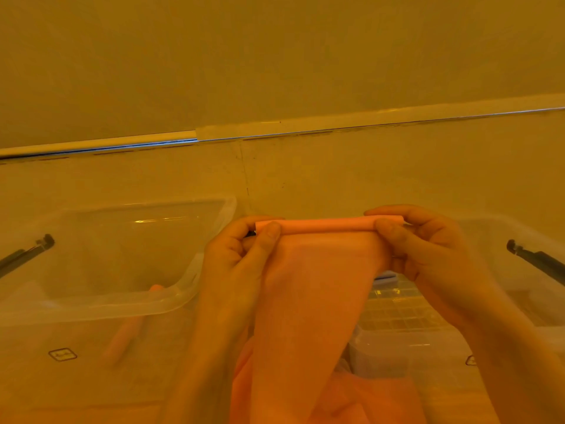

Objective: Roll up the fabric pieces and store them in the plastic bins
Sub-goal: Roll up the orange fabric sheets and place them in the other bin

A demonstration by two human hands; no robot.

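Far left, a dark rod-like object (26,250) angled in from the frame edge, over the clear plastic bin (128,304). A rolled pink piece (122,341) lay inside that bin, seen blurred through its near wall; a small square label (62,354) sat on that wall.

Centre: left hand (235,255) raised above the gap between the bins, thumb and curled fingers pinching the left end of the pink fabric strip (318,289). Top edge of the strip was wound into a tight narrow roll, held level between both hands. The unrolled length hung down toward the camera, onto more pink fabric (360,399) bunched at the bottom edge.

Right hand (428,246) pinched the roll's right end, thumb in front, fingers curled over the top.

Right: second clear bin (501,237) behind that hand, partly hidden. A clear lid or tray (394,313) with a grid pattern lay below. Another dark rod (535,255) at far right. Pale wall behind all.
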